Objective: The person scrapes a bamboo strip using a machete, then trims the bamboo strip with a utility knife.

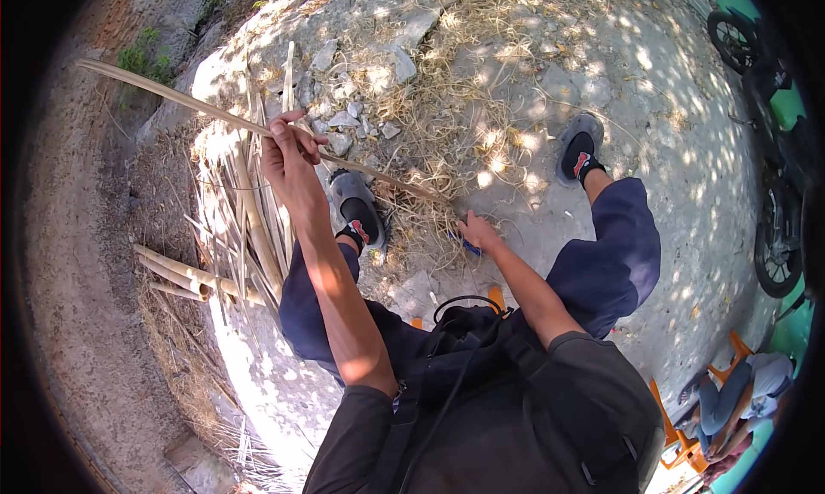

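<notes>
My left hand (295,163) is raised at the left, its thumb and forefinger pinching a long, pale bamboo strip (185,100). The strip slants from the upper left down toward the middle. Its lower end comes close to my right hand (479,234), which is closed low between my knees. A small blue tool (471,247) shows under the right fingers. Most of it is hidden, so its kind is unclear. Whether the right hand also touches the strip cannot be seen. Curly shavings (434,163) lie on the ground just beyond the strip.
Split bamboo strips (245,210) are heaped beside my left leg, with several bamboo poles (176,271) farther left. Broken stones (344,120) lie ahead. Motorcycles (773,228) stand at the right edge. Another person (730,399) sits at the lower right by orange chairs (683,447).
</notes>
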Motion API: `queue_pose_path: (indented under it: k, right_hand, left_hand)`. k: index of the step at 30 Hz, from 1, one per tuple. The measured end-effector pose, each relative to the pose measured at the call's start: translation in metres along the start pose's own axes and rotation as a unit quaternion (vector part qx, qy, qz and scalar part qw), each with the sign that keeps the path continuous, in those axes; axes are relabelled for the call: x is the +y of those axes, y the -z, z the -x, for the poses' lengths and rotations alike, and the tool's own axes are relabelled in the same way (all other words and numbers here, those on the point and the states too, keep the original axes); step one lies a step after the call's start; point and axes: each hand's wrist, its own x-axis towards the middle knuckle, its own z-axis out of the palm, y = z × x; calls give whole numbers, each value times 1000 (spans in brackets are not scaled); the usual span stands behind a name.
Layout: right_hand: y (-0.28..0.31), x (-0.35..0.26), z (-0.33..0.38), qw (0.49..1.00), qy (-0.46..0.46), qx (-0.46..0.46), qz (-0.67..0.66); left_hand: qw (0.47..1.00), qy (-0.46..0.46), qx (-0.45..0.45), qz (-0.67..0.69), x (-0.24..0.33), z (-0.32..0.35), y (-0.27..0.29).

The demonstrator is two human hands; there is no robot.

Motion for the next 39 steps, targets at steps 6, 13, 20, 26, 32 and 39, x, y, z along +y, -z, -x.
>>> queue_pose_path:
  k: [6,13,20,26,32,39]
  right_hand:
    - [-7,10,-6,998,2,23,-58]
    - [-10,20,-17,993,17,21,-115]
    - [-19,6,-9,997,27,65,-33]
    - [-35,8,-18,998,3,65,20]
    - [-41,8,-25,998,-28,50,39]
    - [-45,-1,-33,1000,-25,18,5]
  left_hand:
    - [1000,-5,-1,29,2,3,-5]
    - [999,13,6,42,-1,3,-3]
    - [998,14,3,62,0,4,1]
    - [997,11,-6,70,1,4,-2]
    - [999,-4,29,29,4,4,-4]
    - [994,27,108,7,12,2,3]
